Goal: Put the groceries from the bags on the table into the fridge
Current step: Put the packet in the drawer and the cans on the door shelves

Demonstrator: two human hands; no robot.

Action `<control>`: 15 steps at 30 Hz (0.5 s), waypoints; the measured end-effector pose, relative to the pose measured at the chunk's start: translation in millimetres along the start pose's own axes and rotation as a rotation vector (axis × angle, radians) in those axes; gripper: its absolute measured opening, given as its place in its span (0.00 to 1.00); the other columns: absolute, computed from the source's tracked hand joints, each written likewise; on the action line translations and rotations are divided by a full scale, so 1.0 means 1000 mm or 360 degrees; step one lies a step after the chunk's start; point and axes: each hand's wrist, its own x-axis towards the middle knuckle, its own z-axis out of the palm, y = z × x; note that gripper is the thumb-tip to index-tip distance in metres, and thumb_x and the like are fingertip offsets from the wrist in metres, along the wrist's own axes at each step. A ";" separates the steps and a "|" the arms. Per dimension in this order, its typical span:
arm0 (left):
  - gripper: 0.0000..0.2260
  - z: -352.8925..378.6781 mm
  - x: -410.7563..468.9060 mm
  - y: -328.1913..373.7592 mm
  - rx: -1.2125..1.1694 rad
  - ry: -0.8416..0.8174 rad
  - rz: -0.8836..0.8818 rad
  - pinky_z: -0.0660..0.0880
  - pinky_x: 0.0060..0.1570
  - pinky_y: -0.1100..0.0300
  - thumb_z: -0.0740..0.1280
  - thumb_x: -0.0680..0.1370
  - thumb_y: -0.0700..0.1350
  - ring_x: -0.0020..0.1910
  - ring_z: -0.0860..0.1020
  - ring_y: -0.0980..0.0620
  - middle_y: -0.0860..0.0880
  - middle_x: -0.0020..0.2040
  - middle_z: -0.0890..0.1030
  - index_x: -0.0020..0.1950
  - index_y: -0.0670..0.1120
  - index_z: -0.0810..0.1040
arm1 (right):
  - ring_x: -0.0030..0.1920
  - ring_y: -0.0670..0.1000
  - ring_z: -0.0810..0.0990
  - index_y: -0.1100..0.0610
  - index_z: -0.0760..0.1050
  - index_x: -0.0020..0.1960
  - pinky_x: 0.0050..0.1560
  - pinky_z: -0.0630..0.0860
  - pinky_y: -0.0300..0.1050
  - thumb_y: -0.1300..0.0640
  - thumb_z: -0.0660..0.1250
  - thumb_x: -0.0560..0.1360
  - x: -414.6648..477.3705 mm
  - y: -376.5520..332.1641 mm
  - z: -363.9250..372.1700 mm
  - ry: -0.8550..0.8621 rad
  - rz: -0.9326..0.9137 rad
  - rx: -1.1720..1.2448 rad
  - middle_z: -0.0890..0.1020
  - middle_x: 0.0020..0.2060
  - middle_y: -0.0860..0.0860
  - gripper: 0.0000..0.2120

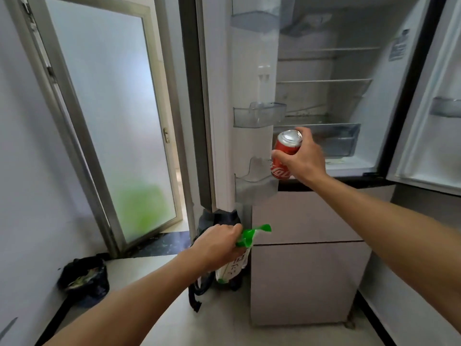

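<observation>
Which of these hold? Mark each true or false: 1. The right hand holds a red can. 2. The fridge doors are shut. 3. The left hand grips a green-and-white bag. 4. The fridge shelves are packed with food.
1. True: the right hand grips the red can.
2. False: both fridge doors stand open.
3. True: the left hand grips the green-and-white bag.
4. False: the fridge shelves look bare.
</observation>
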 end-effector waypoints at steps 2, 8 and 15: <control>0.14 0.003 0.020 -0.002 -0.0015 -0.0035 -0.0062 0.71 0.44 0.58 0.63 0.79 0.52 0.52 0.78 0.47 0.46 0.57 0.79 0.60 0.46 0.69 | 0.57 0.54 0.78 0.49 0.64 0.68 0.57 0.78 0.52 0.47 0.78 0.66 0.029 0.009 0.018 -0.0025 -0.0069 0.0077 0.78 0.60 0.53 0.37; 0.13 0.003 0.069 -0.009 0.0077 -0.0018 -0.0177 0.71 0.46 0.54 0.63 0.79 0.52 0.50 0.78 0.45 0.44 0.53 0.79 0.59 0.45 0.69 | 0.57 0.56 0.80 0.53 0.64 0.65 0.57 0.78 0.53 0.47 0.79 0.64 0.082 0.034 0.069 -0.0288 -0.0159 0.0094 0.79 0.58 0.54 0.37; 0.16 0.012 0.088 -0.020 0.0143 -0.0072 -0.0249 0.76 0.48 0.48 0.64 0.78 0.52 0.50 0.78 0.41 0.42 0.53 0.80 0.60 0.44 0.68 | 0.53 0.55 0.79 0.48 0.65 0.66 0.51 0.79 0.50 0.45 0.79 0.62 0.096 0.047 0.109 -0.0997 -0.0446 -0.0322 0.80 0.57 0.52 0.38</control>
